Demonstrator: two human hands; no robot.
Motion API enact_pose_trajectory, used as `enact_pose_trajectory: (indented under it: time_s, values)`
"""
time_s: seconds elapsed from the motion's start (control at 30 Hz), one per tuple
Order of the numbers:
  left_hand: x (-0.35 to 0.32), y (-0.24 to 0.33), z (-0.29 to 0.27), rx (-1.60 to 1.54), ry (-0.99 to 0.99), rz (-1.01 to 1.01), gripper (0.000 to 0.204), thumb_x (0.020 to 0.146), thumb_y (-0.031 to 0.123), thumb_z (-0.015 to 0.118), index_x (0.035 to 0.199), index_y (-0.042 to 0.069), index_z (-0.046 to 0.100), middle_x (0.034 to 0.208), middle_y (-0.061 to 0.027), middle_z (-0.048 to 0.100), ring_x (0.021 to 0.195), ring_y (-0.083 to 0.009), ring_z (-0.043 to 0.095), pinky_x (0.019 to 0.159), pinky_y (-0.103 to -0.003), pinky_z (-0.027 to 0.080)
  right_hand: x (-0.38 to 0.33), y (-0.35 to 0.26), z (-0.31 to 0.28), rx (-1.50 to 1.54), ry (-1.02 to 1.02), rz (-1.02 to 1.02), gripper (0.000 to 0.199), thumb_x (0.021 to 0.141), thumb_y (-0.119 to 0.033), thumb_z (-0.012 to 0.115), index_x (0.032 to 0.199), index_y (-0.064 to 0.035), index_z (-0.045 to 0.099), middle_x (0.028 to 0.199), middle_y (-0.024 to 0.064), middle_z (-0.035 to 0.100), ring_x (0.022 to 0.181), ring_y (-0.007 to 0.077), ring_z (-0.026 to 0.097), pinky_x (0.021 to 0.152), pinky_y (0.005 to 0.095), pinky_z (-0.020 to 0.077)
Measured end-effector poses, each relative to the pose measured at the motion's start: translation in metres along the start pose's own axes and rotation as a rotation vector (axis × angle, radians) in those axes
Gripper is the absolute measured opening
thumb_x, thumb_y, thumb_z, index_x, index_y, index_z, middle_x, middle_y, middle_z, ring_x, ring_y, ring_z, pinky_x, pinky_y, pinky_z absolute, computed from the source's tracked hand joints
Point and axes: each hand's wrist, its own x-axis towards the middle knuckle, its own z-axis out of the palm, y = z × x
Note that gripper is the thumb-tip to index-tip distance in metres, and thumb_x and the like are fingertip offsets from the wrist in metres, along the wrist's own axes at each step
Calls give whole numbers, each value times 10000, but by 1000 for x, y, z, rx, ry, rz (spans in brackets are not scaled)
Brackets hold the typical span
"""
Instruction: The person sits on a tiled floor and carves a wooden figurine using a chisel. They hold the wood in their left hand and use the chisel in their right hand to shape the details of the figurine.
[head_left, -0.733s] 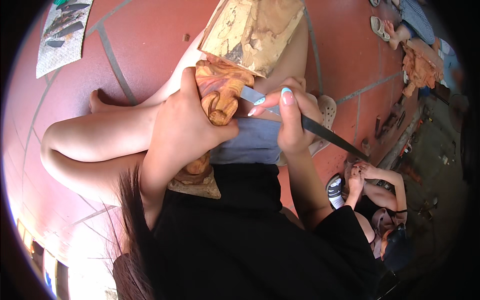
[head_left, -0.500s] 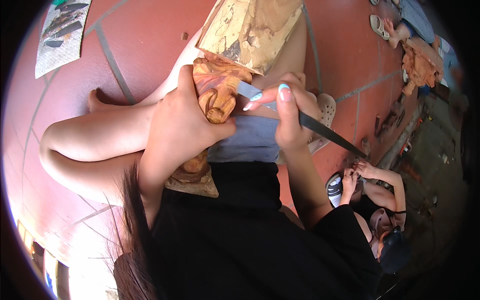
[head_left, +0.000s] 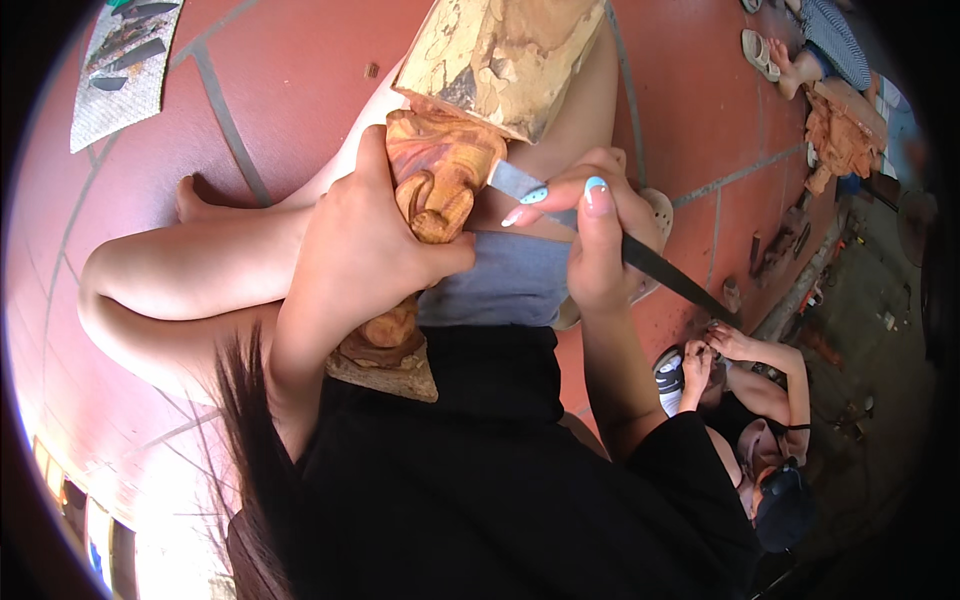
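Observation:
A carved wooden figure [head_left: 440, 180] of orange-brown wood lies across my lap, its rough pale block end [head_left: 500, 55] pointing away from me. My left hand [head_left: 365, 255] wraps around the figure's middle and holds it against my thigh. My right hand [head_left: 590, 235] grips a long flat metal chisel [head_left: 660, 268]. The chisel's grey blade tip [head_left: 512, 182] rests against the carving just right of my left thumb. Its dark shaft sticks out to the lower right past my wrist.
I sit on a red tiled floor [head_left: 280, 70] with bent bare legs. A grey mat with tools [head_left: 125, 65] lies at the upper left. Another person [head_left: 745, 400] crouches at the lower right, working with both hands. Sandals [head_left: 760, 50] and orange cloth [head_left: 835, 140] lie at the upper right.
The view has shifted slightly. My right hand and the chisel stay pressed at the carving with small movement. My left hand keeps its grip.

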Motion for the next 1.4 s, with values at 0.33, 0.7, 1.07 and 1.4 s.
enact_pose_trajectory:
  time_s: [0.33,0.7,1.07,1.4]
  values:
    - [0,8,-7,-44,-91,-164,892,593,211,835,1320,-59,395,1050,-209,673,1007,-315,674,870,-374,518,14,3,20,-299,-6,-301,38,820,-69,667,786,-80,681,737,-23,687,638,130,560,746,316,343]
    - [3,7,-8,-104,-100,-146,856,616,184,834,1308,-88,411,1111,-191,659,1037,-241,649,926,-335,489,7,-2,0,149,85,-87,397,994,-293,503,719,-38,633,720,98,604,671,146,506,727,313,378]
    - [3,-9,0,-225,-23,-36,762,616,297,798,1115,-133,416,878,-316,652,878,-437,669,797,-414,529,29,-22,-33,465,180,161,545,1062,-317,369,1482,13,257,809,173,616,350,98,450,323,200,332]
    - [2,6,-6,-110,-40,-63,755,620,306,798,1099,-123,403,868,-322,645,849,-435,670,758,-428,532,18,9,-45,1097,163,109,651,980,-534,440,1132,97,496,702,207,646,367,206,538,330,272,413]
